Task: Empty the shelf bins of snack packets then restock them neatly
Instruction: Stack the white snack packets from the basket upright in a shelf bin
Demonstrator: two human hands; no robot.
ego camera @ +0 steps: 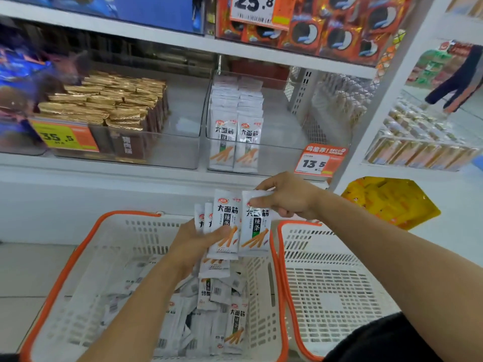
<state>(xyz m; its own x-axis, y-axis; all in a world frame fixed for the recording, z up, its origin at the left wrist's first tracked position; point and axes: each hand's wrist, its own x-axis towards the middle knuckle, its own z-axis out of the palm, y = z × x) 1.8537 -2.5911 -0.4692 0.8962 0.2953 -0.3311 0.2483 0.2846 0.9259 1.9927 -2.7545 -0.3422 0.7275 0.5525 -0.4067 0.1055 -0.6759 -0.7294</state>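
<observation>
Head view: we hold both hands up over a white basket (pixel 78 259) with an orange rim, in front of the shelf (pixel 104 176). Our left hand (pixel 190 246) grips a fanned stack (pixel 222 226) of white snack packets, fingers curled round its lower half, thumb across the front packet. Our right hand (pixel 287 198) pinches one more packet (pixel 254 226) by its top edge; it hangs upright, just beside the stack and touching its right side. More of the same packets lie in a loose heap (pixel 209 309) in the basket bottom, below our hands, some face down with barcodes showing. A second basket (pixel 337 278) stands touching the first on the right.

On the shelf above, a clear bin (pixel 277 142) holds two neat rows (pixel 236 121) of white packets standing upright along its left side; the rest of that bin is bare. An orange price tag (pixel 317 162) reading 13.5 hangs at its front right. Left of it, another clear bin (pixel 180 152) holds gold-topped brown packets (pixel 112 100) packed in rows, with a yellow tag (pixel 65 137) reading 35.5. Our grip is closed on packets in both hands.
</observation>
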